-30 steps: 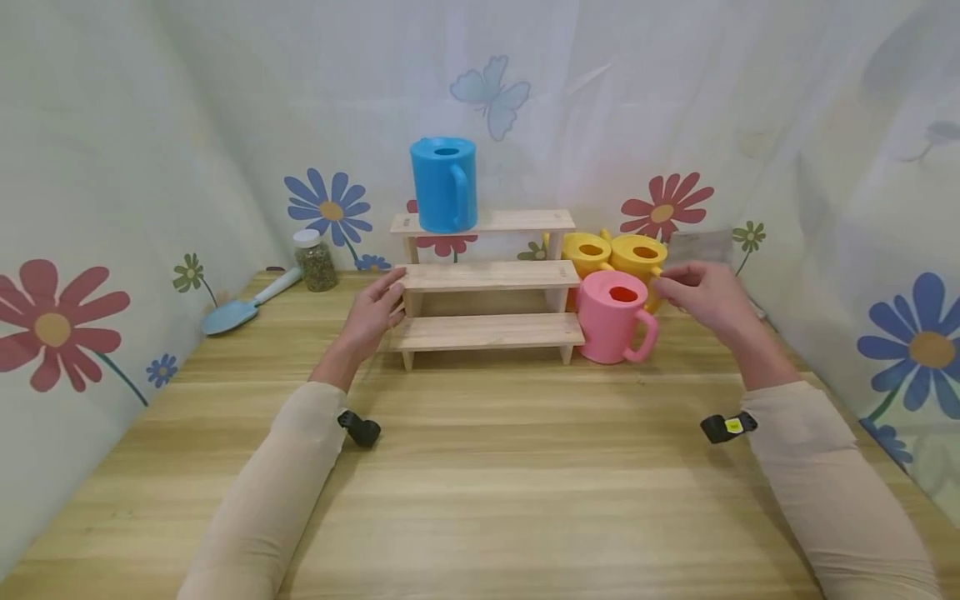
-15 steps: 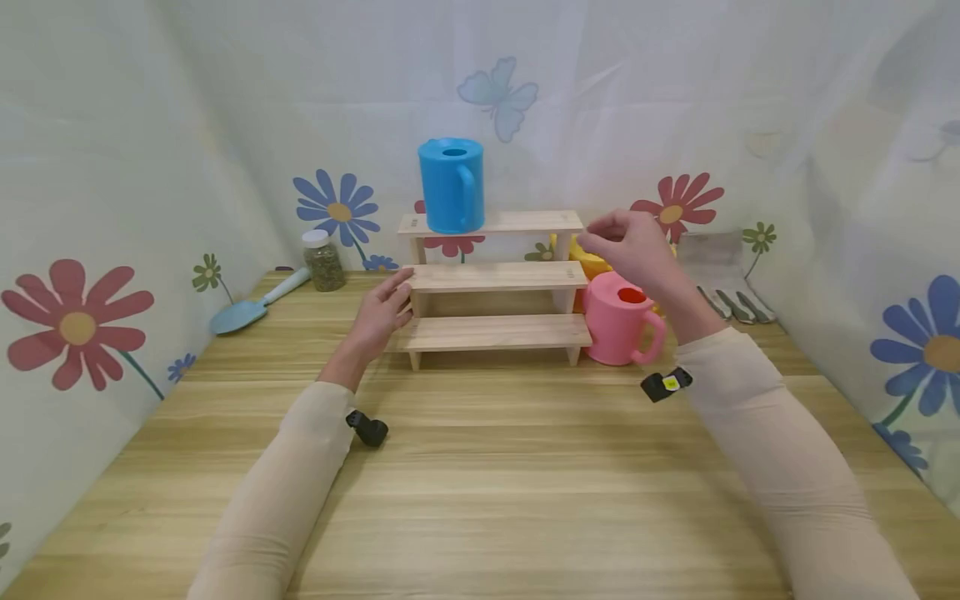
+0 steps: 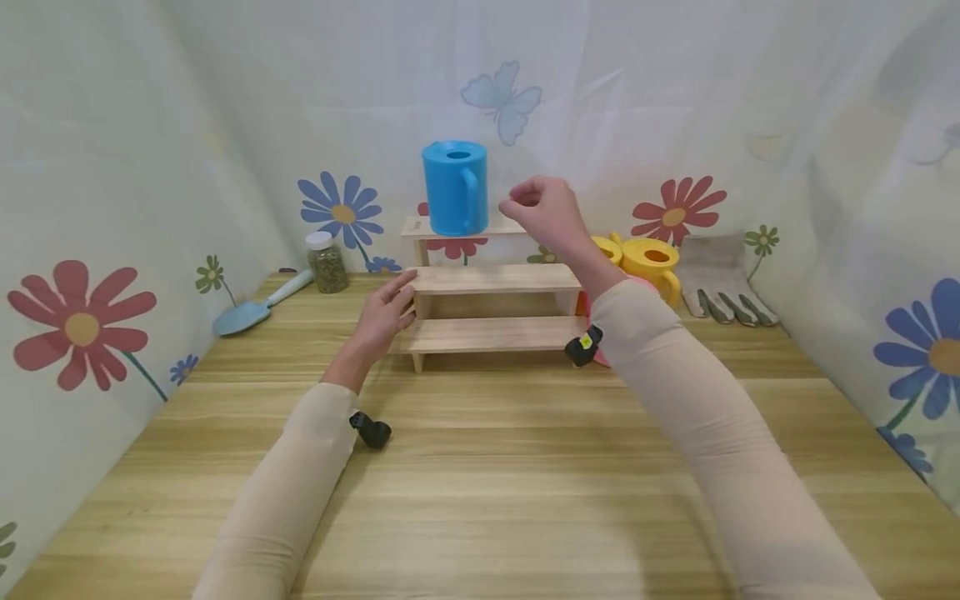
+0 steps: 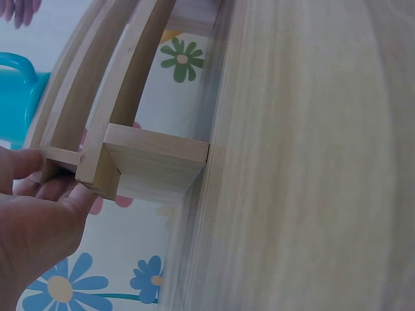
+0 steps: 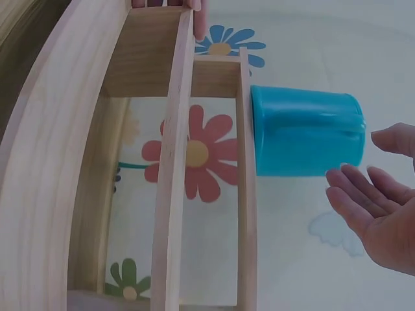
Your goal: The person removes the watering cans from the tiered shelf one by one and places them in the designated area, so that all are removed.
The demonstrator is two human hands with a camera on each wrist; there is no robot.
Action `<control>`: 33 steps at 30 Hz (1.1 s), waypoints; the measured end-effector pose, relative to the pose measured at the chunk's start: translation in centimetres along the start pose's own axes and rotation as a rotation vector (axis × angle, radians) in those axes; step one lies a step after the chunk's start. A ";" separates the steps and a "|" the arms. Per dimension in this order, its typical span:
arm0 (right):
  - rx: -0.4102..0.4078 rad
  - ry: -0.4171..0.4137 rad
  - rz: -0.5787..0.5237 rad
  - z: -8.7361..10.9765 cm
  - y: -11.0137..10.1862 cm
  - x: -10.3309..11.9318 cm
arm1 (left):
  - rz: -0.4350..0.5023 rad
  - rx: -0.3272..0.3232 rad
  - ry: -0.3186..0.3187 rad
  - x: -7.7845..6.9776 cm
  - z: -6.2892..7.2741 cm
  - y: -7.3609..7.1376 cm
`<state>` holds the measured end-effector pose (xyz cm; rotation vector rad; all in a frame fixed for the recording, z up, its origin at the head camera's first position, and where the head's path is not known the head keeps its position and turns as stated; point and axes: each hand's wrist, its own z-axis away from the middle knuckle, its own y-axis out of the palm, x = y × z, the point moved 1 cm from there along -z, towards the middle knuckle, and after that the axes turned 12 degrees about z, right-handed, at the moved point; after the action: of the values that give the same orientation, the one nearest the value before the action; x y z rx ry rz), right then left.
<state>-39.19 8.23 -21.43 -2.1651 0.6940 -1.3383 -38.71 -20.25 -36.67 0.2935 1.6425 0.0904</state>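
Note:
A three-step wooden stand [image 3: 495, 279] stands at the back of the table. My left hand [image 3: 381, 321] grips the left end of its middle step, thumb on one side and fingers curled on the other in the left wrist view. On the top step, toward the left, a blue plastic jug [image 3: 454, 190] stands upright, with a round hole in its lid and a side handle. My right hand [image 3: 551, 215] is in the air to the right of this jug, holding nothing. The right wrist view shows its thumb and fingers [image 5: 363, 194] spread apart, close to the jug's lid.
Yellow jugs [image 3: 651, 258] stand right of the stand, and a pink jug [image 3: 647, 285] is mostly hidden by my right sleeve. Grey gardening gloves [image 3: 723, 279] lie at the back right. A jar [image 3: 327, 265] and a light-blue trowel [image 3: 243, 317] are at the left.
My right hand has moved left and up from beside the yellow jugs, passing over the pink jug to near the blue jug. The left hand has stayed at the stand.

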 end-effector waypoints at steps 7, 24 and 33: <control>-0.035 0.062 -0.050 -1.7 1.6 1.6 | -0.006 -0.004 0.000 0.0 0.0 0.1; -0.055 0.120 -0.219 -3.3 4.2 2.0 | -0.001 -0.001 -0.007 0.0 0.0 0.2; -0.128 0.117 -0.300 -3.5 4.8 2.3 | 0.008 0.002 -0.003 0.0 0.0 0.1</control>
<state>-42.28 2.62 -21.62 -2.3798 0.5250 -1.6226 -38.67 -20.16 -36.62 0.3016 1.6383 0.0945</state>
